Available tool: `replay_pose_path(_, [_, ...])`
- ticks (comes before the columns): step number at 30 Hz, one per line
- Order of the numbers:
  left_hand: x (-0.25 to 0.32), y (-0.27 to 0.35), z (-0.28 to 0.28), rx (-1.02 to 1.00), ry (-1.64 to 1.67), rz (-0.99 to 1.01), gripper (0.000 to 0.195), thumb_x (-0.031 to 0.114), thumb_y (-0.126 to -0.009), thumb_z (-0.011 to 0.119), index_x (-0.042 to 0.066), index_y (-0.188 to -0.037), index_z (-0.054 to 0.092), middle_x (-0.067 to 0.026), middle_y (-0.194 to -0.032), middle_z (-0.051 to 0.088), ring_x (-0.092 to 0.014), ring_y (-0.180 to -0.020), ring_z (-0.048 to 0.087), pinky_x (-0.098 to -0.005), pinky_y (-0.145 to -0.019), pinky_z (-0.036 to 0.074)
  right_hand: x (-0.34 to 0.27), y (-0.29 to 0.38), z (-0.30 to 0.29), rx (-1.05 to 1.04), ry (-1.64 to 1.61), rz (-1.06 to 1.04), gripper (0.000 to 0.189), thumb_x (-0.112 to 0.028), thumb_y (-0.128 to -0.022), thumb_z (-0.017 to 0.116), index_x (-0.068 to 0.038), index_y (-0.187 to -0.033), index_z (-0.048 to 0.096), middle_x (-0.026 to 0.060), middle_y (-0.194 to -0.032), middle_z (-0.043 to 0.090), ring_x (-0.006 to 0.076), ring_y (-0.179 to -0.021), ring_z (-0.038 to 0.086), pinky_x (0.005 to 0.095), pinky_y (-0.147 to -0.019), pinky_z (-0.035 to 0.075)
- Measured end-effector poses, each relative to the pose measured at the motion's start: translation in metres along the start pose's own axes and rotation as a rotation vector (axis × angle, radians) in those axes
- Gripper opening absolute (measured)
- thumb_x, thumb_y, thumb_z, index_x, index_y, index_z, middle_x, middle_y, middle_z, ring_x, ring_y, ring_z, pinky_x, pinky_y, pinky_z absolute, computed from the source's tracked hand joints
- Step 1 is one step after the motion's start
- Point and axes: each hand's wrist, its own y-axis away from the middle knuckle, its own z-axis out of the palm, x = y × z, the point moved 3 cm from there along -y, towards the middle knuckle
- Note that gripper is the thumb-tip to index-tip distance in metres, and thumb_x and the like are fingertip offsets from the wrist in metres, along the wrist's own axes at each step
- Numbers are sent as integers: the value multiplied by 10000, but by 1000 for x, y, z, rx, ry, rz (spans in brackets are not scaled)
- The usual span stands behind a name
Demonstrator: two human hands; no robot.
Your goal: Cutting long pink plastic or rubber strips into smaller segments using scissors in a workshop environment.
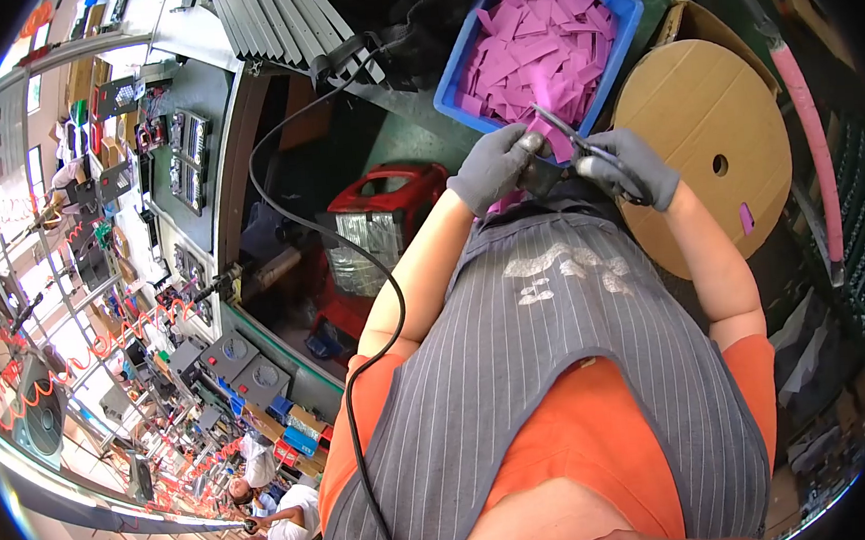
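Note:
My left hand (497, 166), in a grey glove, pinches a strip of pink sheet material (555, 139) near the front edge of a blue plastic bin (457, 80). My right hand (632, 166), gloved too, is closed around the dark handles of a pair of scissors (570, 134). Their blades point up and left and lie against the pink strip. Many cut pink pieces (533, 41) fill the bin just beyond both hands. Another bit of pink material (504, 203) shows below my left wrist, partly hidden by the apron.
A large round cardboard disc (693, 124) with a hole stands at my right. To the left are a red plastic object (375, 199) and a workbench (201, 83) carrying metal parts. Grey metal brackets (287, 24) are stacked at the top. A black cable (309, 226) crosses my left arm. People (296, 520) sit farther off.

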Motion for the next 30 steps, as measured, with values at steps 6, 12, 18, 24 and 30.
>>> replay_pose_path(6, [19,21,-22,42,436,235,316,281,-944,439,-19,-977,533,-80,-785,568,-167,-774,562,-277,-723,452,-14,10,-4,128,-203,-138,194,-178,-800,622,-47,-940,597,-27,-607,499,48,-484,451,195,-441,369])
replay_pose_path(12, [62,68,-43,422,271,554,398,357,-929,464,-29,-993,539,-131,-916,609,-220,-939,580,-318,-830,454,-30,8,15,143,-464,-440,458,-54,-781,656,-53,-1204,481,30,-817,570,90,-655,543,225,-602,460])
replay_pose_path(18, [66,84,-40,479,398,601,448,413,-912,484,-19,-1026,513,-94,-853,600,-232,-910,597,-357,-843,456,-55,-1,51,60,-515,-409,530,-58,-767,676,-63,-1247,451,39,-888,593,87,-765,555,224,-696,450])
replay_pose_path(24, [57,81,-34,424,701,592,434,411,-929,446,-2,-1059,476,-54,-761,568,-241,-889,600,-412,-856,460,-71,-26,66,171,-66,-597,604,-55,-702,728,-48,-1238,448,32,-1003,576,101,-954,556,257,-835,449])
replay_pose_path(30, [59,88,-39,318,782,584,305,359,-945,427,85,-994,550,12,-685,556,-225,-827,599,-444,-883,429,-66,-28,67,-46,185,-476,515,-50,-690,707,-30,-1155,489,22,-961,565,99,-849,547,246,-784,447])
